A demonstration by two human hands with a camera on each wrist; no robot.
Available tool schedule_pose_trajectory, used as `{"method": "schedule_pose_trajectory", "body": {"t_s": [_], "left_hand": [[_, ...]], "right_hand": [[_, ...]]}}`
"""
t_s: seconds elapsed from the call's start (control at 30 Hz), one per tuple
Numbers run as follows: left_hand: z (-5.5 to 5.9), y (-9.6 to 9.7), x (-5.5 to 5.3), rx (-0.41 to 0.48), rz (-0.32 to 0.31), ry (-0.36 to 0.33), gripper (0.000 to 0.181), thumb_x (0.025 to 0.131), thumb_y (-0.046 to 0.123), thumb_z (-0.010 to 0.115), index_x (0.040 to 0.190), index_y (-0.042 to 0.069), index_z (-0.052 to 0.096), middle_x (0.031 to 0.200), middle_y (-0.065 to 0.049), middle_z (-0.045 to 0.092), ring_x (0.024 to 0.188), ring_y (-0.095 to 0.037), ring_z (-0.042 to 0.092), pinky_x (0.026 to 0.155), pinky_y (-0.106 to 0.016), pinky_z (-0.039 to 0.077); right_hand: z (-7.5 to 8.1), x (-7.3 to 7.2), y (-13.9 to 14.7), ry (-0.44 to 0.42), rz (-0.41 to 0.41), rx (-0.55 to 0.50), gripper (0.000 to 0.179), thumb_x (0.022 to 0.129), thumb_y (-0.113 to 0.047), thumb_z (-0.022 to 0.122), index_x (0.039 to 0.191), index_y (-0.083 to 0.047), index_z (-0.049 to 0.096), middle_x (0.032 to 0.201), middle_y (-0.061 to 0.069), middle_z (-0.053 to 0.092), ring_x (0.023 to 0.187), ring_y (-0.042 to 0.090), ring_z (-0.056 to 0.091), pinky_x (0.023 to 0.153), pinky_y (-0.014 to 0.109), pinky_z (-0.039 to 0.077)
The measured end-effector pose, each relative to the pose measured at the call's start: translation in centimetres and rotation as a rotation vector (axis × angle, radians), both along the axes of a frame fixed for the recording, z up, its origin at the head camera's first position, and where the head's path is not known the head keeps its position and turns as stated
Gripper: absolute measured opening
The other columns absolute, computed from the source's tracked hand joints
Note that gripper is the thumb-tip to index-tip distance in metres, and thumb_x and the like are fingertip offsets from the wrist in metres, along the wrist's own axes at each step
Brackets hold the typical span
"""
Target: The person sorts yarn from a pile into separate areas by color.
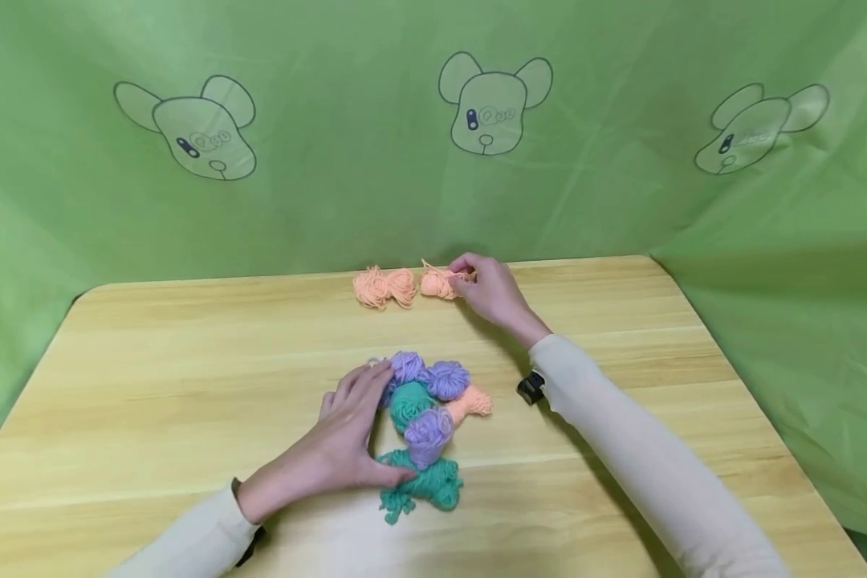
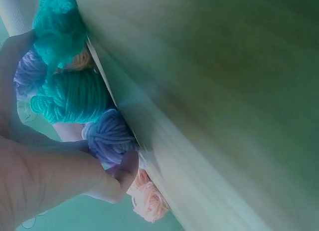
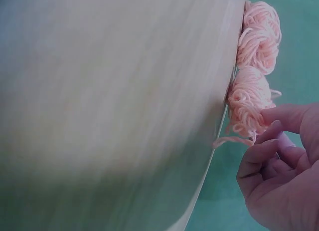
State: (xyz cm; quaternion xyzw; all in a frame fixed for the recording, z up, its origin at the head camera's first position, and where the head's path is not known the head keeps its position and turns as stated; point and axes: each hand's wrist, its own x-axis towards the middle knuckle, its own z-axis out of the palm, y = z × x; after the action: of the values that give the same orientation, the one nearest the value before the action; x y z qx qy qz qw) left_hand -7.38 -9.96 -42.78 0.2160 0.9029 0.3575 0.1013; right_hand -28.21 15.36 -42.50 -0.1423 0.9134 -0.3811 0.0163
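Observation:
My right hand (image 1: 487, 289) pinches the right end of a peach yarn bundle (image 1: 437, 282) at the table's far edge. In the right wrist view its fingers are curled, and a loose strand trails from the bundle (image 3: 249, 99) beside them. A second peach bundle (image 1: 384, 287), tied in at the middle, lies just to its left. My left hand (image 1: 347, 437) spreads around the left side of a yarn pile, fingertips at a purple ball (image 1: 407, 367) and thumb over a green bundle (image 1: 437, 484). Also in the pile are another green ball (image 1: 409, 405), purple balls (image 1: 429, 435) and a peach bundle (image 1: 473, 403).
The yarn is on a light wooden table (image 1: 188, 385). A green cloth (image 1: 361, 177) with printed animal heads hangs behind the table and along its sides. A black wrist device (image 1: 531, 388) sits at the right sleeve.

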Motion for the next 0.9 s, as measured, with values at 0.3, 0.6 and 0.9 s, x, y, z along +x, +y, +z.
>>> {"method": "schedule_pose_trajectory", "body": {"t_s": [0.3, 0.6, 0.9], "left_hand": [[0.0, 0.0, -0.1, -0.026, -0.005, 0.012, 0.131, 0.075, 0.054, 0.096, 0.171, -0.001, 0.026, 0.175, -0.026, 0.020, 0.159, -0.046, 0.019, 0.114, -0.071, 0.034], [0.1, 0.0, -0.1, -0.044, 0.012, 0.002, 0.129, 0.073, 0.053, 0.097, 0.171, 0.004, 0.028, 0.173, -0.030, 0.020, 0.157, -0.049, 0.023, 0.114, -0.073, 0.033], [0.0, -0.1, -0.1, -0.044, 0.003, 0.003, 0.129, 0.074, 0.055, 0.096, 0.172, 0.006, 0.027, 0.172, -0.027, 0.023, 0.157, -0.047, 0.024, 0.112, -0.070, 0.035]], "right_hand": [[0.2, -0.8, -0.3, -0.053, -0.020, 0.019, 0.022, 0.103, -0.011, 0.074, 0.123, -0.004, 0.073, 0.113, 0.012, 0.072, 0.093, 0.027, 0.063, 0.080, 0.039, 0.053], [-0.2, -1.4, -0.4, -0.057, -0.037, 0.026, 0.021, 0.101, -0.015, 0.071, 0.119, -0.005, 0.073, 0.104, 0.010, 0.071, 0.083, 0.024, 0.064, 0.076, 0.037, 0.052], [-0.3, -2.1, -1.1, -0.034, -0.026, 0.094, 0.023, 0.103, -0.023, 0.068, 0.120, -0.007, 0.072, 0.104, 0.009, 0.069, 0.089, 0.026, 0.059, 0.080, 0.039, 0.048]]}}
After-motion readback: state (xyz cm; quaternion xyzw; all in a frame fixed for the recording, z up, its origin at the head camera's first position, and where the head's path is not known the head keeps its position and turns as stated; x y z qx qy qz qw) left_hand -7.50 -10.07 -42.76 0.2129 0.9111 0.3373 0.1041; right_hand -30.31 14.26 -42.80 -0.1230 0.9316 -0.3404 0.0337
